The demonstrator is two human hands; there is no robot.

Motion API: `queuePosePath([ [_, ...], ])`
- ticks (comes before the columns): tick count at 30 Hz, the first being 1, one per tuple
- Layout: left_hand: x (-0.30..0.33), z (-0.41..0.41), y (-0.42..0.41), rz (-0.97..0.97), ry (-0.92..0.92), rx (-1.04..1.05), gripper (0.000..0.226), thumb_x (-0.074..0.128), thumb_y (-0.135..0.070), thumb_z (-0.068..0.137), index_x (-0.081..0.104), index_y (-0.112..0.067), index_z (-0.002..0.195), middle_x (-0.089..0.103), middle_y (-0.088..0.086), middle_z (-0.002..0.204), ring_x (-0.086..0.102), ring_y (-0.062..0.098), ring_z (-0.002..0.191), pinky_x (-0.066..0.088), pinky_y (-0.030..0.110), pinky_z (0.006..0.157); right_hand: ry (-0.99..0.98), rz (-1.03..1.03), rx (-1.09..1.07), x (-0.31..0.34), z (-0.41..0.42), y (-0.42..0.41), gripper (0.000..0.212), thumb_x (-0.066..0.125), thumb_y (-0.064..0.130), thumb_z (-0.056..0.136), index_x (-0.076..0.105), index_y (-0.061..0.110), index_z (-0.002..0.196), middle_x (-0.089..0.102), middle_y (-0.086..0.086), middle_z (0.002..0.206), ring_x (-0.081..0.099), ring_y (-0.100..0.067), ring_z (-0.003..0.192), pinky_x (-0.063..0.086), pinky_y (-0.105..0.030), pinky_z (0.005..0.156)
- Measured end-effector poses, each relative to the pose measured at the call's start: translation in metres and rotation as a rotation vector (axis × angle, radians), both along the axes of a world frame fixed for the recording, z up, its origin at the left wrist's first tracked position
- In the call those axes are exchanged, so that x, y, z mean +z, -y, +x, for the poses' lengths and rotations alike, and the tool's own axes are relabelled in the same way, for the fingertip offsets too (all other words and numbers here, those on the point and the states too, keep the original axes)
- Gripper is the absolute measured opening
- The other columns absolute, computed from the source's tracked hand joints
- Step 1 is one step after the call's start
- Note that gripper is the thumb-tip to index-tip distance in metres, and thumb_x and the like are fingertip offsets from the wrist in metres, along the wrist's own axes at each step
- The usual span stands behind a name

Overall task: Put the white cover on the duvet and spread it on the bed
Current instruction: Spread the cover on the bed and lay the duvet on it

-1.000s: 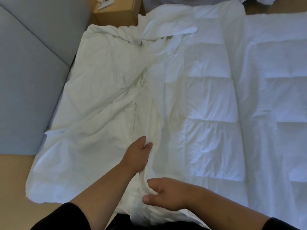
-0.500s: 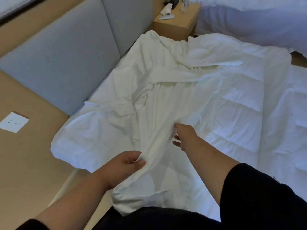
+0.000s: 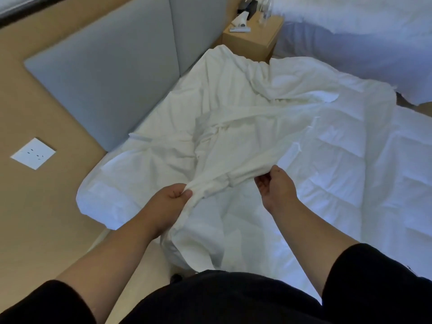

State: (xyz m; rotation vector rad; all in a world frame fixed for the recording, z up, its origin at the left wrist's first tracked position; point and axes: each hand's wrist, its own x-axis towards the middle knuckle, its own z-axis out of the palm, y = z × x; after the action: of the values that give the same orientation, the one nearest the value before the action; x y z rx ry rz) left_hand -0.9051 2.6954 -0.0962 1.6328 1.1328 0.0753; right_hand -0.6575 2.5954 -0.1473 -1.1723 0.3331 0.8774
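From the head camera, the white cover lies rumpled over the headboard side of the bed, partly on top of the quilted duvet, which is spread flat across the rest of the mattress toward the right. The left hand pinches a gathered ridge of the cover between thumb and curled fingers, and the right hand grips the same ridge farther along, fingers curled up under the fabric, so a short bunched band hangs taut between the two. That band runs roughly left to right and slightly upward across the view, while the cover as a whole stretches away from the person toward the wooden nightstand, its long axis lying along the grey headboard. I cannot tell where the opening of the cover is among the folds. The chief risk, as I judge it, is that the hands have hold of a mid-panel fold rather than an edge or corner, so pulling would only twist the cover further instead of opening it. The near end droops over the bed's edge by the person's waist and could slide to the floor if the grip loosens.
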Motion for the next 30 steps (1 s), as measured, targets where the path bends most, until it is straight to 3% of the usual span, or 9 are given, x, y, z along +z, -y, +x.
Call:
queuePosePath([
  [4, 0.014, -0.023, -0.02, -0.006, 0.067, -0.03, 0.027, 0.053, -0.036, 0.1, 0.069, -0.016, 0.091, 0.062, -0.008, 0.07, 0.053, 0.012, 0.066, 0.043, 0.029, 0.067, 0.052, -0.039, 0.02, 0.015, -0.044, 0.014, 0.021, 0.051, 0.005, 0.098, 0.07, 0.01, 0.106, 0.074, -0.005, 0.094, 0.071, -0.018, 0.083, 0.057, -0.028, 0.073],
  [7, 0.018, -0.038, -0.03, 0.077, 0.008, -0.178, 0.016, 0.06, -0.043, 0.095, 0.066, -0.031, 0.103, 0.068, -0.015, 0.092, 0.063, 0.007, 0.083, 0.048, 0.028, 0.075, 0.12, -0.029, 0.032, 0.029, -0.069, 0.017, 0.02, 0.051, 0.001, 0.095, 0.069, 0.01, 0.097, 0.072, -0.004, 0.084, 0.067, -0.017, 0.073, 0.057, -0.028, 0.07],
  [13, -0.006, -0.068, -0.051, 0.25, -0.244, -0.273, 0.05, 0.067, -0.058, 0.084, 0.047, -0.031, 0.121, 0.056, -0.009, 0.107, 0.057, 0.012, 0.095, 0.044, 0.03, 0.08, 0.284, -0.056, 0.126, 0.048, -0.103, 0.028, 0.022, 0.046, 0.006, 0.1, 0.064, 0.01, 0.088, 0.072, -0.008, 0.091, 0.065, -0.019, 0.08, 0.054, -0.032, 0.076],
  [15, -0.012, -0.064, -0.049, 0.373, -0.205, -0.219, 0.05, 0.062, -0.055, 0.089, 0.048, -0.028, 0.128, 0.053, -0.005, 0.105, 0.055, 0.014, 0.093, 0.042, 0.029, 0.077, 0.31, -0.078, 0.159, 0.048, -0.114, 0.031, 0.027, 0.044, 0.008, 0.102, 0.061, 0.011, 0.082, 0.07, -0.008, 0.09, 0.065, -0.02, 0.082, 0.054, -0.032, 0.077],
  [17, -0.012, -0.051, -0.042, 0.425, -0.069, -0.227, 0.032, 0.058, -0.05, 0.093, 0.056, -0.029, 0.118, 0.057, -0.01, 0.099, 0.056, 0.009, 0.088, 0.042, 0.025, 0.073, 0.325, -0.076, 0.191, 0.047, -0.123, 0.031, 0.034, 0.043, 0.008, 0.103, 0.057, 0.014, 0.072, 0.064, -0.006, 0.081, 0.059, -0.02, 0.079, 0.054, -0.032, 0.079],
  [20, -0.012, -0.022, -0.024, 0.268, 0.059, -0.301, 0.017, 0.058, -0.043, 0.096, 0.065, -0.028, 0.102, 0.063, -0.013, 0.096, 0.06, 0.005, 0.089, 0.044, 0.023, 0.075, 0.391, -0.064, 0.276, 0.043, -0.132, 0.028, 0.037, 0.043, 0.009, 0.105, 0.055, 0.014, 0.069, 0.063, -0.004, 0.078, 0.058, -0.02, 0.078, 0.055, -0.036, 0.089],
  [24, -0.021, 0.015, -0.006, -0.033, 0.132, -0.222, 0.03, 0.066, -0.048, 0.089, 0.067, -0.019, 0.099, 0.068, -0.007, 0.092, 0.063, 0.012, 0.083, 0.05, 0.029, 0.078, 0.429, -0.025, 0.359, 0.044, -0.129, 0.029, 0.031, 0.04, 0.011, 0.107, 0.062, 0.003, 0.087, 0.073, -0.018, 0.104, 0.07, -0.03, 0.102, 0.054, -0.038, 0.096],
  [27, -0.034, 0.031, 0.002, -0.105, 0.122, -0.185, 0.034, 0.064, -0.042, 0.092, 0.066, -0.008, 0.093, 0.063, 0.004, 0.082, 0.057, 0.018, 0.078, 0.048, 0.033, 0.074, 0.304, 0.034, 0.318, 0.042, -0.119, 0.033, 0.03, 0.039, 0.011, 0.108, 0.063, 0.002, 0.094, 0.072, -0.02, 0.11, 0.07, -0.029, 0.106, 0.053, -0.035, 0.096],
  [30, -0.037, 0.04, 0.01, -0.347, 0.255, 0.152, 0.022, 0.057, -0.028, 0.1, 0.067, -0.009, 0.101, 0.072, 0.012, 0.104, 0.069, 0.024, 0.095, 0.055, 0.044, 0.093, 0.036, 0.106, 0.071, 0.045, -0.093, 0.036, 0.023, 0.043, 0.005, 0.104, 0.064, 0.004, 0.093, 0.074, -0.014, 0.101, 0.073, -0.022, 0.09, 0.06, -0.031, 0.079],
])
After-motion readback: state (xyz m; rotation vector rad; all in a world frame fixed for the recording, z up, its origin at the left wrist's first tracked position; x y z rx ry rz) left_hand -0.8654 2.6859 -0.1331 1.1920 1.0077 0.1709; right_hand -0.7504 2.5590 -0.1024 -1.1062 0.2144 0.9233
